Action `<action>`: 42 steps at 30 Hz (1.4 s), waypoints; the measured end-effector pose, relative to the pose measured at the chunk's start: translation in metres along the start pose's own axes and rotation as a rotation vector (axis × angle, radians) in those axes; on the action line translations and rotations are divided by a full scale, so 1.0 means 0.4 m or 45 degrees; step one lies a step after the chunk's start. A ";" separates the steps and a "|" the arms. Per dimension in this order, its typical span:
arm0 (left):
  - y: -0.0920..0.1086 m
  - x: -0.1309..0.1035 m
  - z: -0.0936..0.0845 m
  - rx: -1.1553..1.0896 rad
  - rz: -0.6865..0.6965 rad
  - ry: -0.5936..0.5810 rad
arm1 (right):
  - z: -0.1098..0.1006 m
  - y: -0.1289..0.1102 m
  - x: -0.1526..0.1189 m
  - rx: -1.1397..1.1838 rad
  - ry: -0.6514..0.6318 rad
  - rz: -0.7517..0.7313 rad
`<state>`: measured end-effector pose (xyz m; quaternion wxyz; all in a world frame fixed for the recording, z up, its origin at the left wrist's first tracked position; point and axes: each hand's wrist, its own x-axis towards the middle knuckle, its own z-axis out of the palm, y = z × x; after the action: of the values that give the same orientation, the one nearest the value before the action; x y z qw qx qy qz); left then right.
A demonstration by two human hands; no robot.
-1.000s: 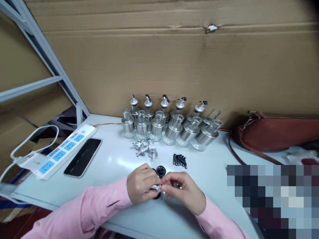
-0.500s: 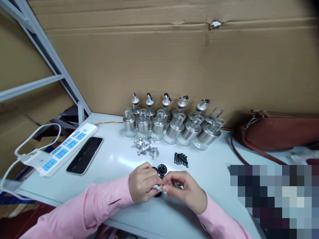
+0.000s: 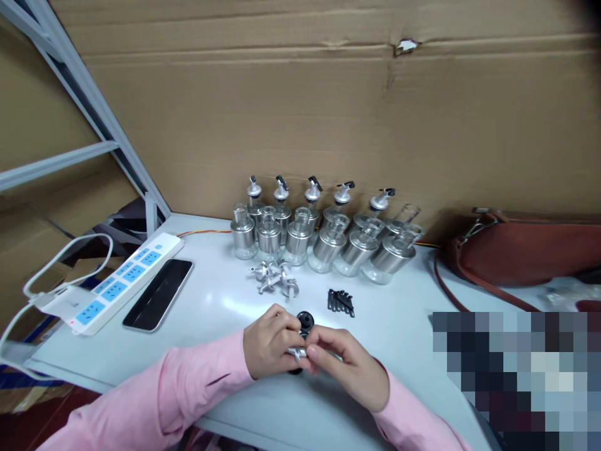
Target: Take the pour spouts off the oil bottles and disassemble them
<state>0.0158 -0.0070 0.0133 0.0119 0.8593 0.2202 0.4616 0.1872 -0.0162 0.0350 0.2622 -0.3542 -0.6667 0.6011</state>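
My left hand [image 3: 272,343] is closed on a small silver metal spout [image 3: 297,353] near the table's front edge. From the right, my right hand [image 3: 350,363] pinches at the spout's end; whether a tiny part sits between its fingertips is hidden. Just behind the fingers lies a round black stopper [image 3: 305,322], with more black pieces partly covered by my hands. A pile of silver spouts [image 3: 277,277] lies farther back, and a group of small black levers [image 3: 340,302] is to its right.
Glass and steel bottles [image 3: 298,238] stand in two rows at the back, several topped with spouts. A phone [image 3: 158,294] and power strip [image 3: 126,282] lie left; a brown bag [image 3: 530,250] is right.
Both hands stay together at the spout, with slight finger shifts. More of the silver spout shows between them, and the black stopper on the left is now covered by my left hand.
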 end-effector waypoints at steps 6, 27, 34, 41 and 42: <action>0.002 0.007 -0.007 -0.036 -0.057 -0.047 | 0.006 0.007 -0.002 -0.022 -0.049 -0.053; 0.024 -0.001 -0.020 -0.212 -0.312 -0.048 | 0.018 0.018 0.003 -0.635 0.204 -0.495; 0.026 -0.007 -0.024 -0.351 -0.452 -0.150 | 0.012 0.021 0.007 -0.751 0.245 -0.629; 0.032 -0.005 -0.022 -0.535 -0.721 -0.175 | 0.004 0.017 0.009 -1.000 0.359 -0.790; 0.030 -0.006 -0.022 -0.580 -0.784 -0.176 | 0.000 0.014 0.009 -1.025 0.380 -0.805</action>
<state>0.0122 -0.0204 0.0193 0.3552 0.7573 0.3583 0.4146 0.1859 -0.0132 0.0292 0.3659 -0.2902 -0.8743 0.1325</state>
